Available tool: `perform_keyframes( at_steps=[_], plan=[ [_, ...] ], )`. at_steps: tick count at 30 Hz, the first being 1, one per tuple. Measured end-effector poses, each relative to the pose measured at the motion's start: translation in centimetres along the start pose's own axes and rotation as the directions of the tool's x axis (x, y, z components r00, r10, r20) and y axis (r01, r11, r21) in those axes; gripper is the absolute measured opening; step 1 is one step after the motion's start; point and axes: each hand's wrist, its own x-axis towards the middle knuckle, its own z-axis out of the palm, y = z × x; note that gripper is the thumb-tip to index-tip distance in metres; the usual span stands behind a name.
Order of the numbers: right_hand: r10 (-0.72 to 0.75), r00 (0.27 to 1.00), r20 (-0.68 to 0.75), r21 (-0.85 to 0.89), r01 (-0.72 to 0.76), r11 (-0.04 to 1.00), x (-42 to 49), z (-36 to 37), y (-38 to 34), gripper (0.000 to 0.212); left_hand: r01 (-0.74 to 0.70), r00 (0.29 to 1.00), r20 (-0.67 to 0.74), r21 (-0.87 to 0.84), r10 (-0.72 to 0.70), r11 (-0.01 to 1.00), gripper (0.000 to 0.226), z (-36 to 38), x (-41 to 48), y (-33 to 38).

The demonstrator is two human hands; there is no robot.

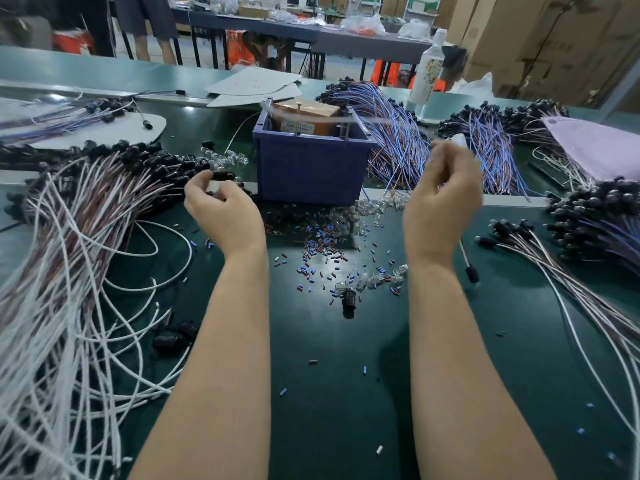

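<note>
Bench view of lamp-lead assembly on a dark green counter (346,393). Far left of the left grip (221,209), a loose fan of white and brown insulated wires (69,244) spreads across the counter, its black sockets lying just beyond the fingertips. The left grip is clamped, thumb and curled forefinger, on one short black cylindrical plastic socket (223,175) raised at the edge of that bundle. Just beyond and to the right of this grip lies a small heap of clear glass bulbs (227,159). Between the two grips, on the far side, stands a blue rectangular plastic bin (311,164) holding a brown cardboard box (304,114). Nearer, between the wrists, blue and brown sleeve offcuts (322,247) are scattered, with a single black socket fitted with a clear bulb (348,301) among them. The right grip (443,202) is raised and motion-blurred. Its fingers are curled together and pinch a pale blurred piece (458,138) that projects above the fingertips; what that piece is cannot be told. Just right of its wrist lies a white wire ending in a black socket (471,273). Beyond it lie bundles of blue and brown wires (398,147), and well to the right a pale lilac sheet (595,147).
</note>
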Motion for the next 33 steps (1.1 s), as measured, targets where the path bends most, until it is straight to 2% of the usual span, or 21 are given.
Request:
perform_keyframes(
  at_steps=[2, 4, 6, 7, 8, 10, 11, 13, 15, 17, 19, 21, 26, 29, 31, 33],
  plan=[
    [-0.044, 0.993, -0.111, 0.05, 0.05, 0.998, 1.4, -1.1, -1.8, 0.024, 0.119, 0.993, 0.027, -0.119, -0.117, 0.986, 0.02, 0.2, 0.1, -0.1],
    [-0.043, 0.991, -0.125, 0.075, 0.052, 0.996, 2.9, -2.3, -3.8, 0.025, 0.188, 0.981, 0.07, -0.16, -0.179, 0.969, 0.02, 0.3, 0.1, -0.2],
    [0.04, 0.999, 0.017, 0.153, -0.042, 0.987, 3.8, -3.6, -5.8, 0.03, 0.206, 0.973, 0.137, -0.167, -0.184, 0.964, 0.023, 0.3, -0.1, -0.2],
    [0.121, 0.983, 0.141, 0.244, -0.153, 0.958, 3.9, -3.9, -6.6, 0.032, 0.204, 0.968, 0.184, -0.168, -0.172, 0.965, 0.023, 0.4, -0.2, -0.2],
    [0.208, 0.935, 0.287, 0.357, -0.306, 0.883, 3.8, -3.9, -7.2, 0.031, 0.2, 0.957, 0.243, -0.163, -0.157, 0.966, 0.022, 0.4, -0.4, -0.1],
    [0.313, 0.775, 0.549, 0.486, -0.601, 0.635, 3.0, -2.9, -7.8, 0.027, 0.218, 0.901, 0.409, -0.144, -0.143, 0.965, 0.018, 0.5, -0.7, 0.0],
    [0.334, 0.702, 0.629, 0.486, -0.69, 0.537, 2.4, -2.0, -7.7, 0.025, 0.243, 0.844, 0.518, -0.134, -0.141, 0.961, 0.017, 0.5, -1.0, 0.1],
    [0.367, 0.606, 0.706, 0.433, -0.779, 0.453, 0.5, 0.1, -7.3, 0.023, 0.296, 0.687, 0.715, -0.115, -0.128, 0.948, 0.024, 0.7, -1.4, 0.3],
    [0.411, 0.565, 0.715, 0.353, -0.799, 0.486, -1.5, 1.9, -6.6, 0.023, 0.335, 0.566, 0.818, -0.122, -0.096, 0.934, 0.033, 1.0, -1.8, 0.5],
    [0.449, 0.568, 0.69, 0.252, -0.77, 0.587, -3.1, 3.5, -5.4, 0.023, 0.322, 0.536, 0.842, -0.133, -0.064, 0.937, 0.029, 1.0, -2.3, 0.5],
    [0.452, 0.613, 0.649, 0.157, -0.689, 0.708, -4.3, 4.5, -4.1, 0.022, 0.251, 0.574, 0.815, -0.088, -0.075, 0.964, 0.017, 1.0, -2.5, 0.5],
    [0.438, 0.654, 0.616, 0.099, -0.616, 0.781, -4.6, 4.9, -3.2, 0.022, 0.23, 0.603, 0.79, -0.036, -0.114, 0.972, 0.012, 0.9, -2.7, 0.3],
    [0.39, 0.681, 0.619, -0.004, -0.495, 0.869, -4.5, 4.7, -2.0, 0.014, 0.238, 0.708, 0.682, 0.016, -0.184, 0.971, 0.015, 1.0, -2.6, 0.1],
    [0.369, 0.708, 0.602, -0.033, -0.44, 0.897, -3.8, 3.9, -1.4, 0.011, 0.317, 0.77, 0.593, -0.036, -0.235, 0.948, 0.02, 1.3, -2.2, 0.1],
    [0.318, 0.661, 0.68, -0.077, -0.367, 0.927, -3.1, 3.3, -1.3, 0.008, 0.418, 0.763, 0.582, -0.114, -0.28, 0.901, 0.019, 1.3, -1.9, 0.4],
    [0.284, 0.538, 0.793, -0.174, -0.247, 0.953, -2.5, 2.5, -1.5, 0.011, 0.501, 0.727, 0.621, -0.189, -0.293, 0.844, 0.018, 1.3, -1.6, 0.7]
  ],
)
